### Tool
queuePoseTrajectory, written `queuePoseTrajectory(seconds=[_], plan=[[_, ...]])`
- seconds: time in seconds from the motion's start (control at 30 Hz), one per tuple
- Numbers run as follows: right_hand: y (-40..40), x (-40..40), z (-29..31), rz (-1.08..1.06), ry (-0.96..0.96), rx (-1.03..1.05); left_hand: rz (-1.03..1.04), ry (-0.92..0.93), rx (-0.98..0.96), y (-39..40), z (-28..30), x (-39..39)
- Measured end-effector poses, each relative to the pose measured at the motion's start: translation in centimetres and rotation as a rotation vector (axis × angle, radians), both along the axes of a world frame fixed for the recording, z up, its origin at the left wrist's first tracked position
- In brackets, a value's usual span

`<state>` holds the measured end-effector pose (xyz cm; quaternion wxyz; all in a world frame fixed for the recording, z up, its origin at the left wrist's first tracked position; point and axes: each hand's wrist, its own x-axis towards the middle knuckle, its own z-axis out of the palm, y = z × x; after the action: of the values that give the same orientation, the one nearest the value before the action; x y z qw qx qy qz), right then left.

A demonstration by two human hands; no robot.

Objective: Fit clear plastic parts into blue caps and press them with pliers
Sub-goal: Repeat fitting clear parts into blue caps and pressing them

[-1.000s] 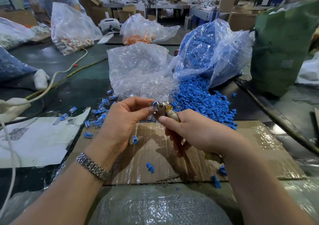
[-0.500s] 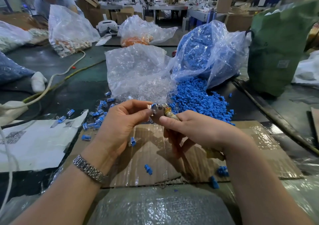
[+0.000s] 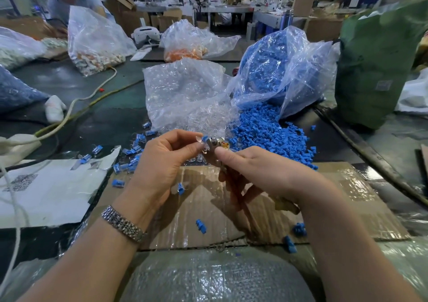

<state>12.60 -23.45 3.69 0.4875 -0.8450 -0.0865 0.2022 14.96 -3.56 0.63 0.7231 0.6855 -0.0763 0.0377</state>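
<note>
The place is a big workshop with many tables and cardboard boxes behind, and another person sits far at the left. The work goes on over a dark table (image 3: pixel 97 121) where a taped cardboard sheet (image 3: pixel 342 186) lies in front of the worker. Behind it one clear bag (image 3: pixel 185 93) holds the clear plastic parts, and a second bag spills a heap of blue caps (image 3: pixel 266 128) onto the table. Finished pieces (image 3: pixel 132 160), blue with a clear end, lie scattered at the left, beside a white paper sheet (image 3: pixel 46 193).

The right hand (image 3: pixel 261 174) grasps the pliers (image 3: pixel 214 147), its thumb near the metal head and its fingers curled around the handles below. The left hand (image 3: pixel 162 160) pinches a small blue cap with a clear part (image 3: pixel 202 139) between thumb and fingers, right at the head of the pliers.

Compared with one second ago, the hands are in nearly the same pose; the small piece now shows a little more clearly at the left fingertips, just beside the head, where before it was almost hidden against the metal. Whether the jaws are closed on it I cannot tell. I judge that the pressing of this piece is either finishing or just done, so the piece can probably go next to the finished ones at the left.
</note>
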Motion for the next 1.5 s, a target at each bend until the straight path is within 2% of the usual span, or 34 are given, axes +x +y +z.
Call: queuePoseTrajectory(seconds=[0.07, 0.13, 0.27, 0.33, 0.37, 0.43, 0.53, 0.6, 0.73, 0.87, 1.07, 1.2, 1.27, 1.37, 1.5], plan=[[-1.1, 0.1, 0.3, -0.026, 0.025, 0.044, 0.053, 0.01, -0.03, 0.6, 0.0, 0.4], [-2.1, 0.4, 0.5, -0.11, -0.018, 0.044, 0.153, -0.014, 0.069, 1.1, -0.2, 0.6], [-3.2, 1.2, 0.3, -0.298, -0.175, -0.24, 0.414, -0.121, 0.522, 1.7, -0.2, 0.4], [-3.3, 1.4, 0.1, -0.341, -0.179, -0.369, 0.544, -0.155, 0.863, 2.2, -0.1, 0.5], [-3.2, 1.5, -0.1, -0.352, -0.182, -0.428, 0.575, -0.159, 1.019, 2.3, -0.2, 0.5], [-3.0, 1.5, -0.4, -0.364, -0.22, -0.568, 0.53, -0.203, 1.137, 1.9, -0.4, 0.5], [-2.5, 1.4, -0.8, -0.361, -0.262, -0.768, 0.242, -0.38, 1.146, 0.4, -1.1, 0.3], [-2.2, 1.3, -1.0, -0.358, -0.238, -0.825, 0.081, -0.43, 1.205, -0.6, -1.5, 0.4], [-1.8, 1.4, -1.3, -0.338, -0.19, -0.897, -0.043, -0.435, 1.296, -1.5, -2.3, 0.7], [-2.0, 1.3, -1.2, -0.318, -0.197, -0.958, -0.089, -0.473, 1.244, -1.8, -2.5, 0.5], [-2.1, 1.4, -1.3, -0.299, -0.207, -0.888, -0.129, -0.462, 1.139, -1.9, -1.9, -0.1], [-1.7, 1.7, -1.3, -0.24, -0.452, -0.749, -0.132, -0.403, 1.063, -1.5, -1.3, -0.3], [-1.4, 1.9, -1.4, -0.159, -0.574, -0.778, -0.128, -0.357, 0.987, -1.2, -1.2, -0.3], [-1.0, 2.1, -1.8, -0.092, -0.603, -0.872, -0.126, -0.305, 0.884, -1.0, -0.9, -0.4], [-0.6, 2.4, -1.9, -0.076, -0.619, -0.868, -0.129, -0.254, 0.873, -0.9, -0.7, -0.5]])
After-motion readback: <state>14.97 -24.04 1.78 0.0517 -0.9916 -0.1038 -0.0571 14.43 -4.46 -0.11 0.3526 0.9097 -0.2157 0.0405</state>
